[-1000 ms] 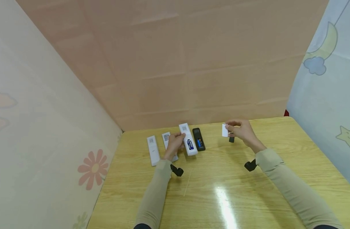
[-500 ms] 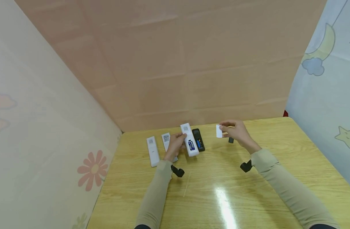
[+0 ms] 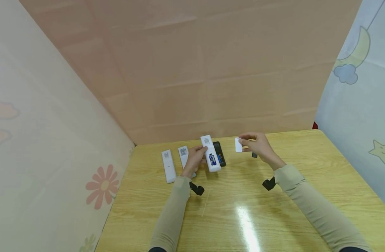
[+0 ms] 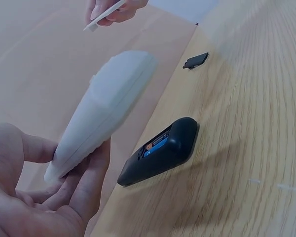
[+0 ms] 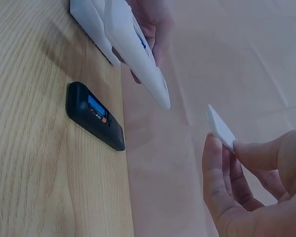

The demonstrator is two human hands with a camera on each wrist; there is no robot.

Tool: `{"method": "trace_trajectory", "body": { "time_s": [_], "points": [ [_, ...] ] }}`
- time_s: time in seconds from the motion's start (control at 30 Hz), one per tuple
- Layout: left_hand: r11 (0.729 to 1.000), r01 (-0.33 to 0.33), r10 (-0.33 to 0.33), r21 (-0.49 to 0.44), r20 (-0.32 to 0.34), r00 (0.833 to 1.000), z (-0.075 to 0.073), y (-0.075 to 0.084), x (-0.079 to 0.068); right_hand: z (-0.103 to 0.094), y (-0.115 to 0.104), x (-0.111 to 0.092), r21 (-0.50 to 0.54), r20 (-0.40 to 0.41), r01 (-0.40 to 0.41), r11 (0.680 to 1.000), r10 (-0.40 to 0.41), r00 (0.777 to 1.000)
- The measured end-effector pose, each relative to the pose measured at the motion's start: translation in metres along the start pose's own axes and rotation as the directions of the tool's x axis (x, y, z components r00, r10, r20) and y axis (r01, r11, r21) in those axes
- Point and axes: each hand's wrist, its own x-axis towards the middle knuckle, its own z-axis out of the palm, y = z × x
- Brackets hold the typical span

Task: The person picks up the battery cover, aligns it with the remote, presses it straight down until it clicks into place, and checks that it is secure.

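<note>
My left hand (image 3: pixel 193 161) grips a white remote control (image 3: pixel 210 148) by its side, raised above the table. Its back faces up, and blue batteries (image 3: pixel 212 160) show in the uncovered compartment. To its right, my right hand (image 3: pixel 258 145) pinches a small white battery cover (image 3: pixel 238 145) between thumb and fingers, apart from the remote. In the left wrist view the cover (image 4: pixel 104 14) is edge-on beyond the white remote (image 4: pixel 106 98). A black remote (image 5: pixel 94 116) lies on the table, its compartment uncovered with batteries inside; the held remote partly overlaps it in the head view.
Two more white remotes lie face down at the left, one (image 3: pixel 169 166) in full view, the other (image 3: pixel 183 155) partly behind my left hand. A small black battery cover (image 4: pixel 196 60) lies on the wooden table (image 3: pixel 230 196). A draped backdrop (image 3: pixel 211 70) rises behind the table.
My right hand has moved left with the white cover, closer to the white remote. My left hand has shifted the remote slightly right, so that it now overlaps the black remote.
</note>
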Motion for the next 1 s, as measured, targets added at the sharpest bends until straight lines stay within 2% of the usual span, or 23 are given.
{"method": "trace_trajectory", "body": {
  "time_s": [0.33, 0.73, 1.0],
  "points": [
    [1.0, 0.02, -0.02, 0.008, -0.041, 0.999, 0.008, 0.003, 0.0, 0.005, -0.001, 0.001, 0.0, 0.015, -0.006, 1.0, 0.006, 1.0],
    [1.0, -0.009, 0.009, 0.001, 0.001, 1.0, 0.012, 0.006, -0.003, 0.012, -0.002, 0.001, 0.013, 0.026, 0.005, 1.0, -0.005, 1.0],
    [0.999, -0.002, 0.001, -0.046, -0.011, 1.0, 0.019, 0.01, -0.004, 0.02, -0.005, 0.001, 0.043, 0.011, 0.008, 0.999, -0.008, 1.0]
  ]
}}
